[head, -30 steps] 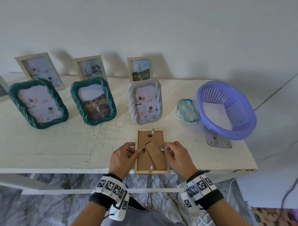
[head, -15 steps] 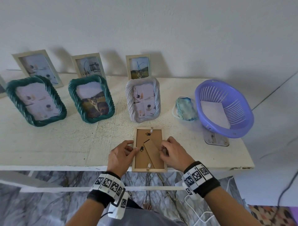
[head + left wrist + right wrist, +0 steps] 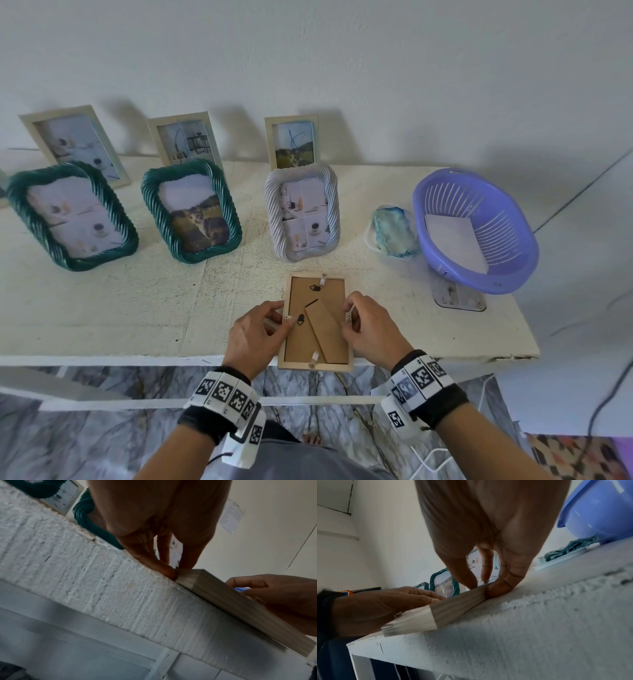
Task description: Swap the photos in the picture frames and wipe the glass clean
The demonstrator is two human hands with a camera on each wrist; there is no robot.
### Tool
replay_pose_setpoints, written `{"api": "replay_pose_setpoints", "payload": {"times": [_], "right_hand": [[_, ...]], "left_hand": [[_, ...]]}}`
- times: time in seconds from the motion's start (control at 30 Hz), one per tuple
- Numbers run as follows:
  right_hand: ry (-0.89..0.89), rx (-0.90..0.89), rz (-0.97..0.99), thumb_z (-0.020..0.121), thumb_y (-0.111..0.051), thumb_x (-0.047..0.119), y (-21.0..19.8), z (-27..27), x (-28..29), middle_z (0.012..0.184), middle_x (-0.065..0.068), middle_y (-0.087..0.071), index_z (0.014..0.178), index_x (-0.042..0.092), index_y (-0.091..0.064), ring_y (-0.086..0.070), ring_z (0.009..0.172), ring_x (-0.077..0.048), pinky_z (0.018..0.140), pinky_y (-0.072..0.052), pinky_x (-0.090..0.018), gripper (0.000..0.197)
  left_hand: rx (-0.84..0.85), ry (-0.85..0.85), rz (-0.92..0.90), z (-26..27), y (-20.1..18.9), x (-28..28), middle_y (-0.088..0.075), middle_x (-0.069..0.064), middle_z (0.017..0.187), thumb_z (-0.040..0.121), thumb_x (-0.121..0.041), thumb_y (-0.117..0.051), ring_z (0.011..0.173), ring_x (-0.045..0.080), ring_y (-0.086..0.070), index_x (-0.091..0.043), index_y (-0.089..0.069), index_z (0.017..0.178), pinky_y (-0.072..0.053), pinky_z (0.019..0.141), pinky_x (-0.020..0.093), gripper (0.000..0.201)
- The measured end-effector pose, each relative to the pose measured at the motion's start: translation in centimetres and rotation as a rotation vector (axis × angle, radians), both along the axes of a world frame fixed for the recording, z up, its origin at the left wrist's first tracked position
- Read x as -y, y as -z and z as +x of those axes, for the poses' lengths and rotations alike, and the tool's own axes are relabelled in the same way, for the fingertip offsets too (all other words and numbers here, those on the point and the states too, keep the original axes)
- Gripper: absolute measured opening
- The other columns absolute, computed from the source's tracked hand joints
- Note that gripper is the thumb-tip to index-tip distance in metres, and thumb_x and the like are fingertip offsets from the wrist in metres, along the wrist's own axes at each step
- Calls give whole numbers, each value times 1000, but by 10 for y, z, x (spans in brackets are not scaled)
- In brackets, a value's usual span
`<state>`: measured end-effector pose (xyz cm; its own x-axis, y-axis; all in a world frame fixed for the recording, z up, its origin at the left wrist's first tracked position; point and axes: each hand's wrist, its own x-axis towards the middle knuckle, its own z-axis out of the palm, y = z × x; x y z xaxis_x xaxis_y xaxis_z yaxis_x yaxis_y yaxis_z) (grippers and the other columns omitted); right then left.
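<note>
A light wooden frame (image 3: 317, 322) lies face down at the table's front edge, its brown backing and folded stand facing up. My left hand (image 3: 279, 317) pinches the small metal tab on the frame's left side, thumb and forefinger curled. My right hand (image 3: 349, 313) pinches the tab on the right side in the same way. The left wrist view shows my left fingertips (image 3: 169, 572) against the frame's corner (image 3: 240, 601). In the right wrist view my right fingertips (image 3: 496, 588) press on the frame's edge (image 3: 453, 608). The frame's glass and photo are hidden underneath.
Two green rope frames (image 3: 68, 216) (image 3: 191, 209) and a white one (image 3: 301, 212) stand mid-table, with three thin frames (image 3: 291, 142) against the wall. At the right are a cloth (image 3: 394, 229) on a dish, a purple basket (image 3: 507, 267) holding white paper, and a clear pane (image 3: 459, 298).
Both hands stay at the frame's sides. The right fingers have drawn back from the backing to the right tab, and the left fingers have shifted slightly on the left tab.
</note>
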<state>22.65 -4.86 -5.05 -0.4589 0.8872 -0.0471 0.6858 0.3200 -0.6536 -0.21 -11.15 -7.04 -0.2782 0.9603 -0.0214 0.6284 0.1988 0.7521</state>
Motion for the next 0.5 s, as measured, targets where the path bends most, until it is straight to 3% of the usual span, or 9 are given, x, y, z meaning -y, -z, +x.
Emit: {"api": "replay_pose_setpoints", "payload": {"times": [0.13, 0.3, 0.4, 0.5], "right_hand": [[-44, 38, 4, 90, -57, 13, 1, 0, -3, 84, 2, -48, 103, 17, -47, -45, 70, -7, 60, -35, -19, 18], [-80, 27, -44, 93, -56, 15, -1, 5, -5, 87, -2, -50, 109, 20, -46, -52, 74, -15, 67, -48, -34, 20], [-91, 44, -42, 93, -55, 16, 0, 4, -6, 84, 1, -48, 115, 20, -46, -50, 72, -13, 64, -44, -28, 24], [-89, 70, -46, 93, -54, 16, 2, 3, -8, 81, 4, -45, 125, 19, -44, -48, 70, -10, 61, -39, -24, 33]], "left_hand": [[1, 9, 3, 1, -1, -1, -68, -14, 86, 86, -44, -71, 72, 2, -66, -25, -66, 115, -59, 70, 36, 35], [-98, 19, 64, 5, 2, -4, -69, -7, 87, 87, -40, -71, 64, 7, -65, -17, -68, 111, -55, 64, 32, 33], [-169, -17, 66, 12, 0, -8, -70, -3, 82, 89, -35, -69, 64, 13, -63, -13, -68, 100, -43, 60, 25, 25], [-175, -66, 6, 18, -3, -14, -67, 1, 77, 90, -32, -66, 67, 21, -62, -11, -62, 89, -46, 63, 31, 21]]}}
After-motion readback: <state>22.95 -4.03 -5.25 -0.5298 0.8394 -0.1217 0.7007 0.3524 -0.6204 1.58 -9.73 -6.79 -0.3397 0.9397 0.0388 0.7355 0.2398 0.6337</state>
